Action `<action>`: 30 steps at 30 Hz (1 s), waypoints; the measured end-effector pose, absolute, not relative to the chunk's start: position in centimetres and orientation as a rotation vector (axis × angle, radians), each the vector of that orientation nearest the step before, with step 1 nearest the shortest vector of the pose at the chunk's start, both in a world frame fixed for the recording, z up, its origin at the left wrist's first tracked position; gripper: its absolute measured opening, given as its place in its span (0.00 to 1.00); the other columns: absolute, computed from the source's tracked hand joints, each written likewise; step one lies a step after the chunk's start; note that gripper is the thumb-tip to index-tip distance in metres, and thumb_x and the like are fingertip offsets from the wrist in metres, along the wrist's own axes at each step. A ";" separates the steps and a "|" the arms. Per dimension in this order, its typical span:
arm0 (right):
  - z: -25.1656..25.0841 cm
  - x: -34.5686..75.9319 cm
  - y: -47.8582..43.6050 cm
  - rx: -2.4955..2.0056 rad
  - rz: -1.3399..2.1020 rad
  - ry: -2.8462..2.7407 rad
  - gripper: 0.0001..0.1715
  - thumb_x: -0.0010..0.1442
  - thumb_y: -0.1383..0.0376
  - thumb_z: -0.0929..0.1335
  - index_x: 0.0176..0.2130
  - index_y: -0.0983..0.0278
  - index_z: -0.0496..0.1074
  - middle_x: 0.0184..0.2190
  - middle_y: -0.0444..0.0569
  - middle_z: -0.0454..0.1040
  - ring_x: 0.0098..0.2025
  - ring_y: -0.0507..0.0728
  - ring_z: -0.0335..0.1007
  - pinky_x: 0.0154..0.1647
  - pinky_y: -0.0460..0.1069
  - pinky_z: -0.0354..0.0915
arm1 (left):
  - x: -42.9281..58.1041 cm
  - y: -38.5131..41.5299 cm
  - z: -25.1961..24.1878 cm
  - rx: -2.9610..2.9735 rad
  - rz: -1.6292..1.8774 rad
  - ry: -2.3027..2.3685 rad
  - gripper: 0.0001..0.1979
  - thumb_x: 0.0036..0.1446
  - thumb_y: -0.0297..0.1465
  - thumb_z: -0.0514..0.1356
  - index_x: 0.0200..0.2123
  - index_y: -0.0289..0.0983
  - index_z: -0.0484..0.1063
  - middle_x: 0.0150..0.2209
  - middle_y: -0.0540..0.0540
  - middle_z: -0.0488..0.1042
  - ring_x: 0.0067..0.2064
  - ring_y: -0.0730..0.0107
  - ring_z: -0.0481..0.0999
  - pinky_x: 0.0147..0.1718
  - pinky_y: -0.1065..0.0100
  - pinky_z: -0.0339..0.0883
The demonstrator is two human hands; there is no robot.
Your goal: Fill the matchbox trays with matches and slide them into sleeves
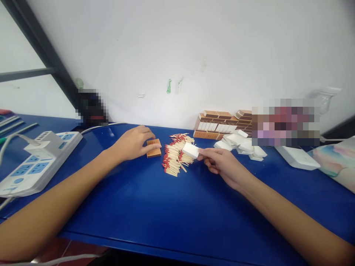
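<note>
Left hand (138,142): placed at the box (154,148), which lies on the blue surface (155,214) left of the matches (172,162). The thumb rests across the box and the index finger curves toward its far edge, the fingers part-open. The placement suggests steadying; whether they grip it firmly cannot be told.

Right hand (219,164): thumb and index fingers are pinched on the right end of a white tray (190,150), with the remaining fingers curled beneath the hand. The tray is held over the right side of the matches. Gripping one end leaves most of the tray uncovered. Its contents, if any, cannot be made out.

Matches: a loose heap between the two hands, many roughly aligned, their red heads mostly to the left; the central position presumably puts them within reach of both.

Other trays (244,144) are piled beyond the right hand. Behind them, stacked boxes (206,135) stand near the wall (155,55), an arrangement that appears to keep the foreground free.
</note>
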State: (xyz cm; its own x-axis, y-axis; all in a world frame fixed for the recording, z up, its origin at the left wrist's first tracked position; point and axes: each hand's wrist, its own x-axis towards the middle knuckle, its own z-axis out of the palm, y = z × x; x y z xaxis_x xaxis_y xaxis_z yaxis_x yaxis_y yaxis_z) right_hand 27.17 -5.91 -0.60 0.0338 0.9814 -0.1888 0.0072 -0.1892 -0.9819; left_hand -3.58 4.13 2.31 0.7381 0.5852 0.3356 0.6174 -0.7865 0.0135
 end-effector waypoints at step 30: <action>0.3 24.8 -7.0 -1.157 1.473 -1.042 0.19 0.56 0.51 0.77 0.30 0.65 0.78 0.28 0.45 0.69 0.27 0.50 0.58 0.22 0.46 0.50 | 3.3 -3.0 -0.2 -2.964 -1.336 -1.100 0.11 0.56 0.40 0.72 0.40 0.43 0.82 0.43 0.47 0.75 0.47 0.61 0.70 0.49 0.55 0.64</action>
